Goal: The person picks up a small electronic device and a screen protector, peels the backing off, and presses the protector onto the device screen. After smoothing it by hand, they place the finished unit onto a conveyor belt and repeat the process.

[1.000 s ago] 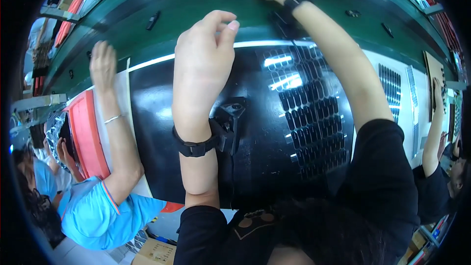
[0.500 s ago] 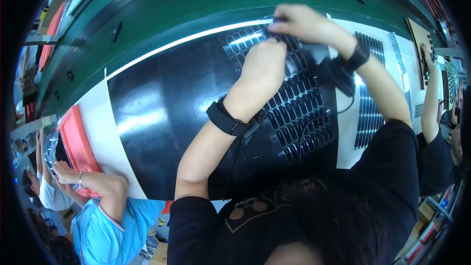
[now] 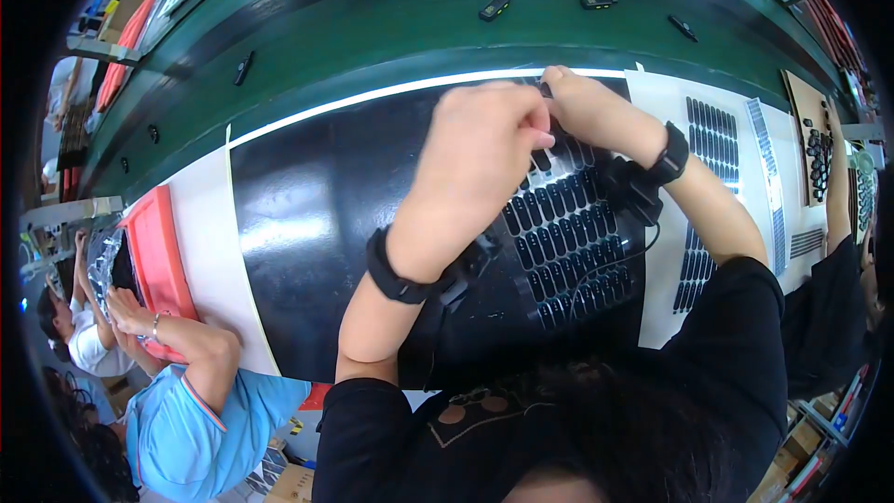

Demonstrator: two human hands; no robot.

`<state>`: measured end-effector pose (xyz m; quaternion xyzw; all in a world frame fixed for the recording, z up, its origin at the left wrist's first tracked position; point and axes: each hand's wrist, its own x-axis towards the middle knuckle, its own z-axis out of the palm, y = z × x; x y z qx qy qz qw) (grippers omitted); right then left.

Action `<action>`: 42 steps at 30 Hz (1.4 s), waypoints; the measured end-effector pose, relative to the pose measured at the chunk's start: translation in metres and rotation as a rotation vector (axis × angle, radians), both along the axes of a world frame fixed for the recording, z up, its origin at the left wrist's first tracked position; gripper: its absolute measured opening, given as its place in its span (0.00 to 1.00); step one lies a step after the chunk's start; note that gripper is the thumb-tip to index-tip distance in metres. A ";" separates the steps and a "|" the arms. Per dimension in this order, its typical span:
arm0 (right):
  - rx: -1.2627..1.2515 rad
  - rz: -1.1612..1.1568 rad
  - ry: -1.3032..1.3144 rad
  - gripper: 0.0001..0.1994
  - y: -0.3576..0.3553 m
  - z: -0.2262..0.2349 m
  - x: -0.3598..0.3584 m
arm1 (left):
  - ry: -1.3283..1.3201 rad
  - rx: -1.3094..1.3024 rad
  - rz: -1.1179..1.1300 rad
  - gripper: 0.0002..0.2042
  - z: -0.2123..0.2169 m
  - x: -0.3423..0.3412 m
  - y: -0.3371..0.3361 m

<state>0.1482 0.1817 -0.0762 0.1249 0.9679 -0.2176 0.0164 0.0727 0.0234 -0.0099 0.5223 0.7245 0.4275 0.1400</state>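
Two hands are brought together at the counter's (image 3: 207, 270) far edge: a small dark piece (image 3: 547, 90) is pinched by the fingers of the right hand (image 3: 605, 118). The left hand's (image 3: 475, 168) fingers are curled narrow; whether anything is held cannot be told. Along the black mat's (image 3: 317, 289) right edge, the sheet of dark ovals (image 3: 565, 240) looks thin, light and bendable, best peeled by an oval's rim; the piece seems stiff, best gripped by its sides.

No lettering or number can be read anywhere. Two small black devices (image 3: 496, 6) on the far green surface (image 3: 428, 23) bear yellow marks — too small to make out. At the near left, beside the blue shirt (image 3: 191, 433), yellow-and-black warning stripes (image 3: 296, 426) show — wordless diagonal bands.
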 end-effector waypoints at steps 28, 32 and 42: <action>-0.652 0.072 0.727 0.17 -0.058 0.110 0.012 | -0.584 0.528 0.238 0.17 0.041 -0.022 -0.035; -0.601 0.077 0.740 0.16 -0.058 0.109 0.014 | -0.557 0.548 0.278 0.17 0.041 -0.017 -0.031; -0.511 0.082 0.739 0.17 -0.055 0.106 0.012 | -0.533 0.516 0.350 0.18 0.049 0.001 -0.023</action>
